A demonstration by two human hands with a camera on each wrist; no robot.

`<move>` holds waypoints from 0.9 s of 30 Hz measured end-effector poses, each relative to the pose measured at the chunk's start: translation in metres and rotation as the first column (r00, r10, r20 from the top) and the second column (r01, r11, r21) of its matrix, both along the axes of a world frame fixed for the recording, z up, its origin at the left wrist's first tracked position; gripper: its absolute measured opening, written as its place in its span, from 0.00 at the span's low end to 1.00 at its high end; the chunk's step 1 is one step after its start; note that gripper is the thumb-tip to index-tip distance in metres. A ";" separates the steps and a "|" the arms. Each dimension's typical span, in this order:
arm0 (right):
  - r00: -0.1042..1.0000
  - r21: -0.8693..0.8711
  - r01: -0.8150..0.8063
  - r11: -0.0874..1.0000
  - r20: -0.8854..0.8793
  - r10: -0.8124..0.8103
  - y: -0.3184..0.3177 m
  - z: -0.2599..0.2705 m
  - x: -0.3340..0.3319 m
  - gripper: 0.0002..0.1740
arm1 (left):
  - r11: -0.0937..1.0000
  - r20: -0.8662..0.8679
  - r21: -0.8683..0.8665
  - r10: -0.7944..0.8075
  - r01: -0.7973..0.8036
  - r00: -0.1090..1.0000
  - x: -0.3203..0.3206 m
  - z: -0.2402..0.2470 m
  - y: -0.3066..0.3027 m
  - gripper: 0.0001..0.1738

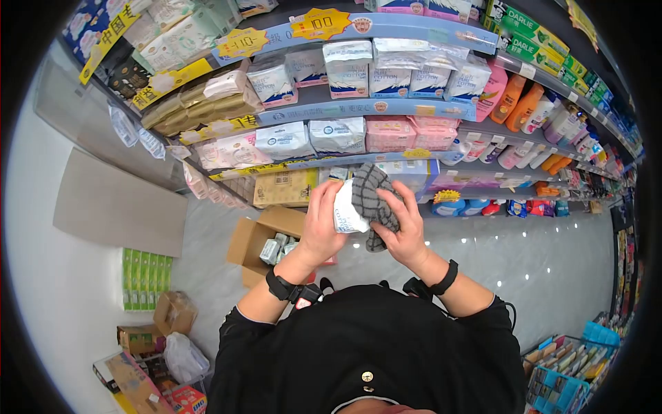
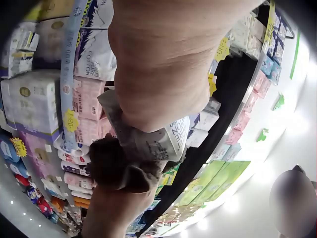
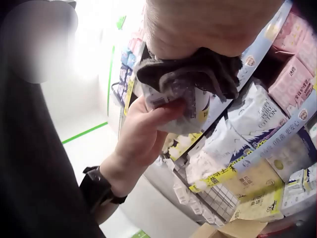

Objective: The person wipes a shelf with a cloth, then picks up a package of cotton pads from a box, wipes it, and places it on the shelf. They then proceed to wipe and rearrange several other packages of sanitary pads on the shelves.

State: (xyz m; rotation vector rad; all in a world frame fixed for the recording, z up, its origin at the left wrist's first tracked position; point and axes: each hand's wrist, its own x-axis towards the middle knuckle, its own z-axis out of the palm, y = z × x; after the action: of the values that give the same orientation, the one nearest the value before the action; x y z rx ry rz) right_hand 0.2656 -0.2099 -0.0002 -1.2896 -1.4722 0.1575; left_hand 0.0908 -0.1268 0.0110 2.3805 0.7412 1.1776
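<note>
In the head view my left hand (image 1: pixel 322 224) grips a white soft pack (image 1: pixel 347 210) with blue "Pure Cotton" lettering, fingers behind it and thumb along its near side. My right hand (image 1: pixel 407 231) holds a dark grey checked cloth (image 1: pixel 372 196) against the pack's right side, covering part of it. The left wrist view shows the pack's printed end (image 2: pixel 173 141) below the left hand, with the cloth (image 2: pixel 106 156) bunched beside it. From the right wrist, the dark cloth (image 3: pixel 208 74) hangs over the pack (image 3: pixel 190 106), and the left thumb lies across the wrapper.
Shelves in front carry white Pure Cotton packs (image 1: pixel 348 69), pink packs (image 1: pixel 392 134) and bottles (image 1: pixel 514 103). An open cardboard box (image 1: pixel 245 241) with small packs stands on the floor below the left hand. A grey cardboard sheet (image 1: pixel 117 203) lies at the left.
</note>
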 end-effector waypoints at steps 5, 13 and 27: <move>0.965 0.041 -0.193 0.980 0.186 0.183 0.000 0.003 0.002 0.37 | 0.993 0.004 -0.039 0.109 -0.109 0.994 -0.013 0.011 0.000 0.43; 0.441 -0.048 -0.445 0.894 -0.881 0.172 0.017 0.006 0.002 0.28 | 0.539 0.697 -0.625 0.060 0.564 0.715 -0.031 0.001 0.002 0.44; 0.997 -0.025 -0.079 0.997 0.019 0.080 0.015 0.016 -0.051 0.40 | 0.754 0.614 -0.520 0.003 0.402 0.789 -0.016 -0.011 0.017 0.43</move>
State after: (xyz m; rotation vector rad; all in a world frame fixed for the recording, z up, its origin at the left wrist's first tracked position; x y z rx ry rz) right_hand 0.2143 -0.1954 0.0158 -1.2553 -1.5434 0.2160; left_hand 0.0747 -0.1101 -0.0005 1.3784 0.5131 1.2169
